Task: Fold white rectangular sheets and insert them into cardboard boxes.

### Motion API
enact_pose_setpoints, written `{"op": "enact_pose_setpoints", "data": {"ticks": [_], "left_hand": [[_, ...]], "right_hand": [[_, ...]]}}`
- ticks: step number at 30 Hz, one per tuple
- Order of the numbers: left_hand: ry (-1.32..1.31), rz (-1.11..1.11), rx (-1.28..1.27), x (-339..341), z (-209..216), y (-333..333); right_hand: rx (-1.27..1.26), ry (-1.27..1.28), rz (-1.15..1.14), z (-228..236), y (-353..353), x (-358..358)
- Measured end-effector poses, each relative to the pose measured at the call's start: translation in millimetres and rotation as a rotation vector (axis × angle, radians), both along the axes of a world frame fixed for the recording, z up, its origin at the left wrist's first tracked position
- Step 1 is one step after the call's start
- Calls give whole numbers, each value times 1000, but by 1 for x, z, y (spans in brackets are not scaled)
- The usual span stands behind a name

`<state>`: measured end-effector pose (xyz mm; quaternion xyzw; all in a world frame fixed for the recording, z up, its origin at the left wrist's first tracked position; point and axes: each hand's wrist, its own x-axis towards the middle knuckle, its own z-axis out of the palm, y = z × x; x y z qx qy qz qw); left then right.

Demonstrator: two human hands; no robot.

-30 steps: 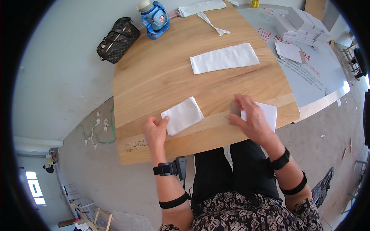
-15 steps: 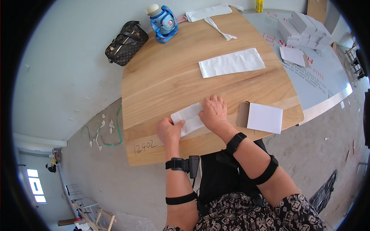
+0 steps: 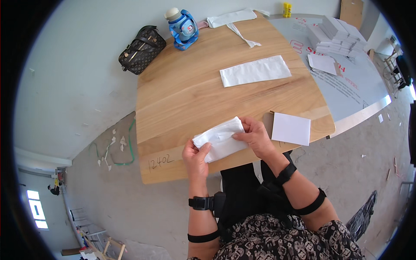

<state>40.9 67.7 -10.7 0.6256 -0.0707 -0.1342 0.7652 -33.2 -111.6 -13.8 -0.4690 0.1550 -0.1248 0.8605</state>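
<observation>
Between my hands is a folded white cloth (image 3: 223, 142), held up over the near edge of the wooden table. My left hand (image 3: 197, 158) pinches its left end, thumb on top. At the right end my right hand (image 3: 255, 136) grips it between thumb and fingers. Several layers show along the cloth's far edge. To the right of my right hand lies a white box (image 3: 291, 129) with a flap out at its left side. A second white cloth (image 3: 255, 71), folded into a long strip, lies flat farther back on the table.
On the wooden table (image 3: 182, 99), a dark patterned handbag (image 3: 142, 50) and a blue bottle (image 3: 184, 28) with a strap stand at the far left. Another white cloth (image 3: 232, 18) lies at the back. Stacked white boxes (image 3: 336, 34) and yellow containers (image 3: 287, 9) are on a grey-covered surface at right.
Both hands have lifted the folded cloth off the table and brought it nearer to me. My right hand has gone from lying on the cloth to pinching its right end.
</observation>
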Motion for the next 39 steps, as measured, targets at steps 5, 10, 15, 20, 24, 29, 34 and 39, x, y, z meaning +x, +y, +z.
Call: {"op": "enact_pose_setpoints", "data": {"ticks": [5,10,15,20,24,29,34,39], "left_hand": [[338,-184,-259,-13,8,1],[379,-249,-236,-29,10,-9],[126,-205,216,-33,5,-9],[-330,-263,298,-30,-6,-8],[-555,-321,257,-27,-16,-7],[-244,-367,322,-29,-3,-1],[-13,-365,261,-28,2,-1],[190,-417,38,-33,9,-9]], "right_hand": [[18,4,44,2,-8,-18],[18,-16,7,6,-6,-33],[-223,-20,22,4,-9,-44],[-568,8,28,-8,-11,-45],[-843,-121,-95,-19,-5,-45],[-698,-3,-4,-14,-12,-44],[-324,62,72,10,-18,-51],[-145,135,108,14,-29,-62]]}}
